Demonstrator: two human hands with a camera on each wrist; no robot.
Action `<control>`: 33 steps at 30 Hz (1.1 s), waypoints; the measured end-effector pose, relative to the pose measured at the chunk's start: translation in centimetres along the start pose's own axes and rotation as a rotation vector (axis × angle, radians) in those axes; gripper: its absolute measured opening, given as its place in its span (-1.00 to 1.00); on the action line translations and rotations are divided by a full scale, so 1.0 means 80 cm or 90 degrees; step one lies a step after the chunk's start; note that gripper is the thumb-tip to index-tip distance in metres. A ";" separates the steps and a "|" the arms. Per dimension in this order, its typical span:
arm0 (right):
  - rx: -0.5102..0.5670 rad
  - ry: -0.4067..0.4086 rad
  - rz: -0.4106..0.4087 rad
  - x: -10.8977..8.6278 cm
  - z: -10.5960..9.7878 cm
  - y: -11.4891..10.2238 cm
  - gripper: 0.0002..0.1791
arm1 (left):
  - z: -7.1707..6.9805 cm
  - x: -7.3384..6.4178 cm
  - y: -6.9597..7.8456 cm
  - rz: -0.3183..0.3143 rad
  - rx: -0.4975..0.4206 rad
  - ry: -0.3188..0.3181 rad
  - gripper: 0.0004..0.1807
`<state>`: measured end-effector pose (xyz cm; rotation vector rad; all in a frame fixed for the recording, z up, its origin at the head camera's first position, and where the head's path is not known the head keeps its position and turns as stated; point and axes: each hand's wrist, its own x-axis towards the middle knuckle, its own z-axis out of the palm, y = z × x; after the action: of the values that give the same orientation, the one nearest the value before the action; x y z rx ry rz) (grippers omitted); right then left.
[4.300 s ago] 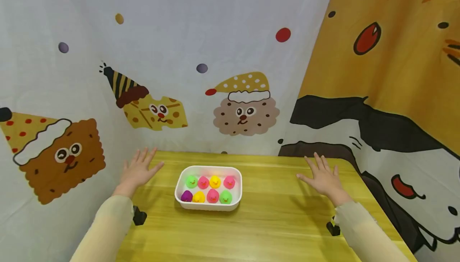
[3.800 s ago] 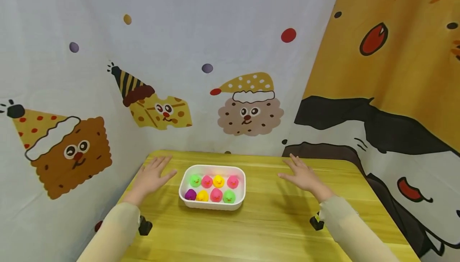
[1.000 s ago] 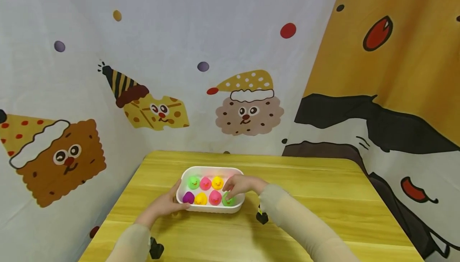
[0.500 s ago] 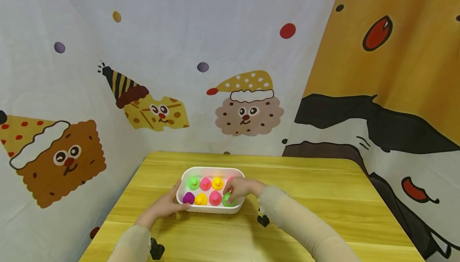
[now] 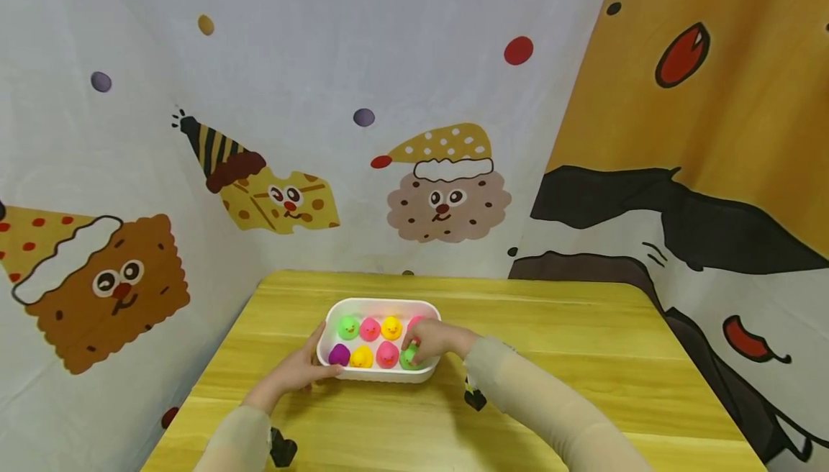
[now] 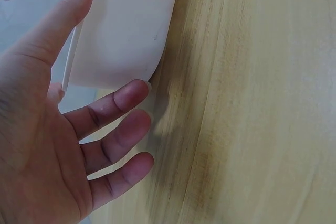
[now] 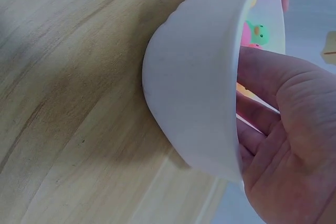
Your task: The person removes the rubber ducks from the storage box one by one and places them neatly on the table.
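A white plastic box (image 5: 382, 377) holds several small toy ducks in two rows. In the head view my left hand (image 5: 294, 371) grips its near left corner, thumb on the near rim and index finger along the left end. The other fingers spread loosely beside the wall in the left wrist view. My right hand (image 5: 437, 337) reaches over the right end, its curled thumb and fingers on the green duck (image 5: 408, 360) in the near right corner. In the right wrist view the box wall hides those fingertips. A pink duck (image 5: 414, 322) behind is partly covered by the hand.
Other ducks in the box are purple (image 5: 338, 355), yellow (image 5: 361, 358), pink (image 5: 387, 355) and green (image 5: 347, 327). The box sits on a wooden table (image 5: 550, 364). A white cartoon-printed cloth (image 5: 311, 47) hangs behind the table and along its sides.
Both hands, spread apart at the table's sides in the oldest frames, have come to the box. Over the last second the right fingers have closed in around the near right green duck.
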<state>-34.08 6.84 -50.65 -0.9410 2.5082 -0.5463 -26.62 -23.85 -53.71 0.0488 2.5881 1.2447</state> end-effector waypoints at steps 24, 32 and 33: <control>-0.048 0.011 -0.015 0.004 0.000 -0.001 -0.81 | -0.003 -0.001 0.005 -0.007 0.003 0.003 0.21; -0.051 0.010 -0.041 0.002 0.000 0.000 -0.80 | 0.000 -0.001 0.001 -0.012 0.002 0.009 0.23; -0.047 0.010 -0.045 0.001 -0.001 0.000 -0.80 | 0.000 -0.001 0.001 -0.011 0.002 0.010 0.23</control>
<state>-34.15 6.81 -50.63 -1.0602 2.5322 -0.4861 -26.55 -23.78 -53.61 0.0171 2.5979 1.2392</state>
